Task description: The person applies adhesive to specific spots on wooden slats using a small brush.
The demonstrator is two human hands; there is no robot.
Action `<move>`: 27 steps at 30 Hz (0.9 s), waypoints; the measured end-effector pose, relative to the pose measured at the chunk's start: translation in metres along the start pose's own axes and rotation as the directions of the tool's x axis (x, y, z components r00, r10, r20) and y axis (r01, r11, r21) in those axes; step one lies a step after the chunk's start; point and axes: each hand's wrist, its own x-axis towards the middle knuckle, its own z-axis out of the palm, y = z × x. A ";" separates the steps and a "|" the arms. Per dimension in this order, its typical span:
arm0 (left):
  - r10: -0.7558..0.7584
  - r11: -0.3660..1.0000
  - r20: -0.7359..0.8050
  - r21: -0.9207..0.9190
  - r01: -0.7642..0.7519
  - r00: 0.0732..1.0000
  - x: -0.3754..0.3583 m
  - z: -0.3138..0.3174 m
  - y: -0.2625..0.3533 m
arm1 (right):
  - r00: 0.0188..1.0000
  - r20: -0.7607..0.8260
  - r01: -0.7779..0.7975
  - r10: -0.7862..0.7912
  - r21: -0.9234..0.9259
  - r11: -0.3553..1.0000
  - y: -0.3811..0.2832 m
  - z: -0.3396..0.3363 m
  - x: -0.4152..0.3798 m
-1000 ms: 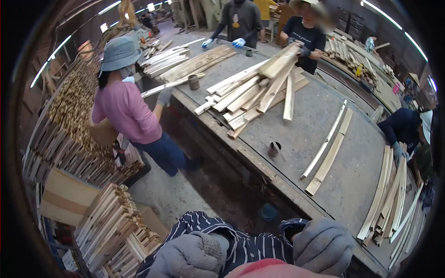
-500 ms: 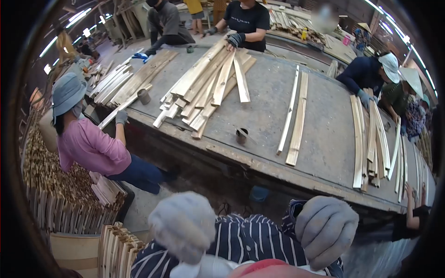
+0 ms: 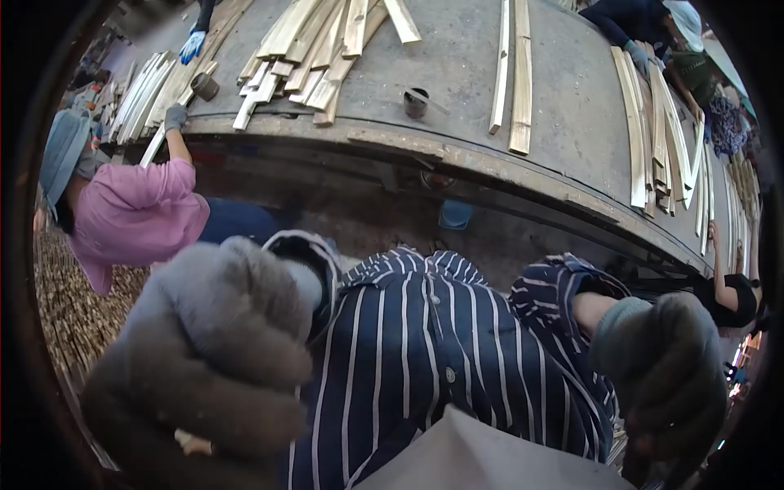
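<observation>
Close to the camera, my left hand (image 3: 212,351), in a grey glove, is closed with curled fingers. My right hand (image 3: 661,367), also gloved, is closed at the lower right. What either hand holds, if anything, is hidden. Between them is a dark shirt (image 3: 416,351) with white stripes. A pale grey piece of material (image 3: 498,457) juts up at the bottom centre, apart from the visible parts of both hands.
A long table (image 3: 457,82) crosses the view beyond, with wooden strips (image 3: 521,82) and a dark cup (image 3: 416,103). A co-worker in pink (image 3: 139,204) stands at left; another person (image 3: 727,294) is at right. A blue container (image 3: 455,215) is below the table.
The view has tilted down, showing more of the shirt. Both my hands have moved apart and appear larger; the pale grey material now rises between them. The pink-sleeved co-worker appears farther left.
</observation>
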 end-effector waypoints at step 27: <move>-0.391 0.691 0.020 -0.654 0.308 0.920 -0.016 0.005 -0.051 | 0.875 0.460 -0.060 0.149 -0.202 0.978 0.038 0.040 -0.005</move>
